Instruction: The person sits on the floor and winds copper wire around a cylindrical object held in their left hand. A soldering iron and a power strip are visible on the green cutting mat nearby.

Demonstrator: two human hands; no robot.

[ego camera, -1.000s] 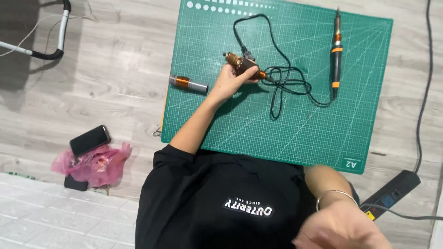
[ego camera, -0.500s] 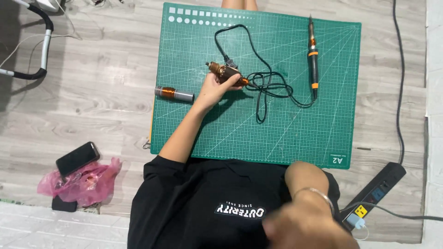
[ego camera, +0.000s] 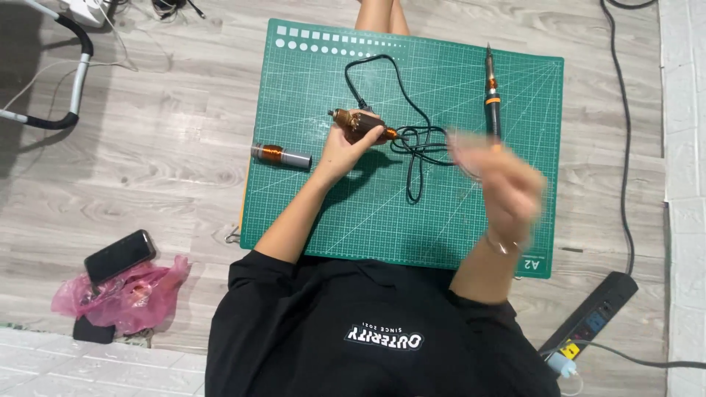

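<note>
My left hand (ego camera: 344,145) grips a small copper-wound motor rotor (ego camera: 360,123) and holds it over the green cutting mat (ego camera: 346,213). My right hand (ego camera: 501,176) is blurred with motion over the mat's right side, fingers apart, holding nothing that I can see. It is just below a black and orange soldering iron (ego camera: 491,99), which lies along the mat's right part. The iron's black cable (ego camera: 415,143) loops across the middle of the mat. A grey cylinder with a copper coil (ego camera: 282,155) lies at the mat's left edge.
The mat lies on a grey wooden floor. A phone (ego camera: 119,255) and a pink plastic bag (ego camera: 125,294) are at the lower left. A black power strip (ego camera: 590,323) sits at the lower right, with a black cable (ego camera: 625,147) running up the right side. A curved metal tube (ego camera: 72,88) is at the upper left.
My right hand has risen from the bottom right, near the power strip, to over the mat below the soldering iron. The left hand keeps hold of the rotor.
</note>
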